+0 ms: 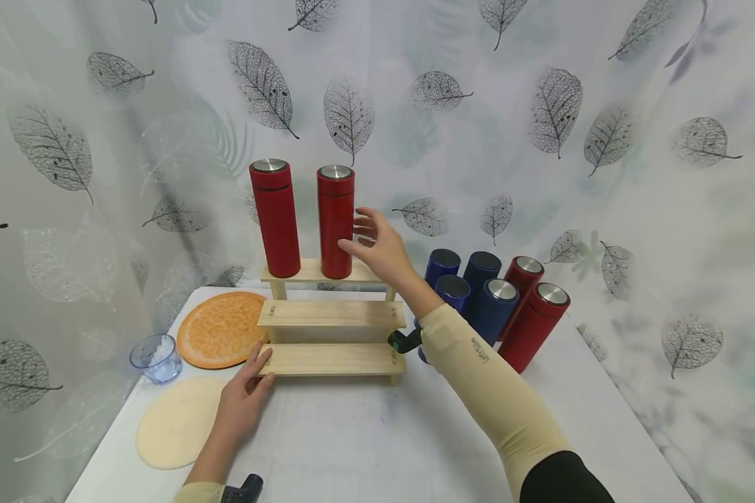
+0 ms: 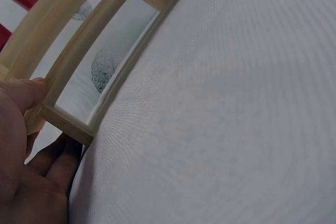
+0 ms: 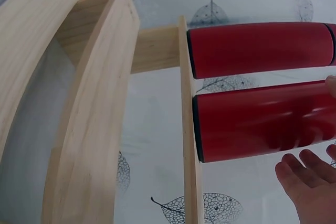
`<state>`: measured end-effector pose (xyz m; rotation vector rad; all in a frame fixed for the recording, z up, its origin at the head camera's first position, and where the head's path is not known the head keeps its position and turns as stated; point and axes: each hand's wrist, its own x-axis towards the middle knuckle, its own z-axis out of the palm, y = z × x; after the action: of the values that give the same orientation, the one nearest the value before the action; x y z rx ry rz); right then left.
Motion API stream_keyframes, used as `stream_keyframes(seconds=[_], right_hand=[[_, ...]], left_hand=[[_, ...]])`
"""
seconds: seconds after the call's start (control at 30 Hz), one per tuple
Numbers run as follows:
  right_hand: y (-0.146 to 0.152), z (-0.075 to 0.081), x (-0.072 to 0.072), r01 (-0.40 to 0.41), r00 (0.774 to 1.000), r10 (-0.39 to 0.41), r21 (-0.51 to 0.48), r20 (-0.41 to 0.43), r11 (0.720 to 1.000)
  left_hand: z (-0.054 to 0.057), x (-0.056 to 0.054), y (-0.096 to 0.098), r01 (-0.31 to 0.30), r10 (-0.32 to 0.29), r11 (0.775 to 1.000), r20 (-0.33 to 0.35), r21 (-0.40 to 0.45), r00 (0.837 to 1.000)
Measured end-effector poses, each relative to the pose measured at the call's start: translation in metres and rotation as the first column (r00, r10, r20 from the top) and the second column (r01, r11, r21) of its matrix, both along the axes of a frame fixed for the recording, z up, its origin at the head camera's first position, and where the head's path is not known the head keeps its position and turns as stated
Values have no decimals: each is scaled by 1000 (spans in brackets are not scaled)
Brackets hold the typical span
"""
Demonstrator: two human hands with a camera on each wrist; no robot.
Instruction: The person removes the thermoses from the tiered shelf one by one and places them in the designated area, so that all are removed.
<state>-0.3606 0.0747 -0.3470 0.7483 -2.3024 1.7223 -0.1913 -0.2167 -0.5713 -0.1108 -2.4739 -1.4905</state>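
Observation:
A three-tier wooden display rack (image 1: 330, 360) stands on the table. Two red thermos bottles, one at left (image 1: 275, 227) and one nearer the middle (image 1: 336, 227), stand upright on its top tier. My left hand (image 1: 242, 405) grips the left end of the lowest tier; in the left wrist view its thumb (image 2: 31, 90) lies over the wood and other fingers reach beneath. My right hand (image 1: 386, 255) is beside the middle bottle, thumb in front of it and fingers loosely spread. In the right wrist view, the fingertips (image 3: 287, 169) show a gap from that bottle (image 3: 247, 127).
Right of the rack stand several dark blue bottles (image 1: 500, 307) and two more red ones (image 1: 535, 325). At left are an orange round mat (image 1: 223, 328), a pale cream disc (image 1: 179, 426) and a glass cup (image 1: 156, 360) with white contents. A leaf-print curtain (image 1: 377, 126) hangs behind.

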Motion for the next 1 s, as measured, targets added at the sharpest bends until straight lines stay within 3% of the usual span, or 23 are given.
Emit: stream_keyframes(seconds=[0.4, 0.73, 1.0], right_hand=[[-6, 0, -6, 30, 999, -30, -9, 35, 1000], [-21, 2, -10, 52, 996, -56, 50, 72, 997], [-25, -3, -17, 81, 995, -84, 58, 52, 995]], left_hand=[[6, 0, 0, 10, -10, 1000, -19, -5, 1000], [0, 0, -2, 11, -11, 1000, 8, -6, 1000], [1, 0, 0, 14, -14, 1000, 7, 4, 1000]])
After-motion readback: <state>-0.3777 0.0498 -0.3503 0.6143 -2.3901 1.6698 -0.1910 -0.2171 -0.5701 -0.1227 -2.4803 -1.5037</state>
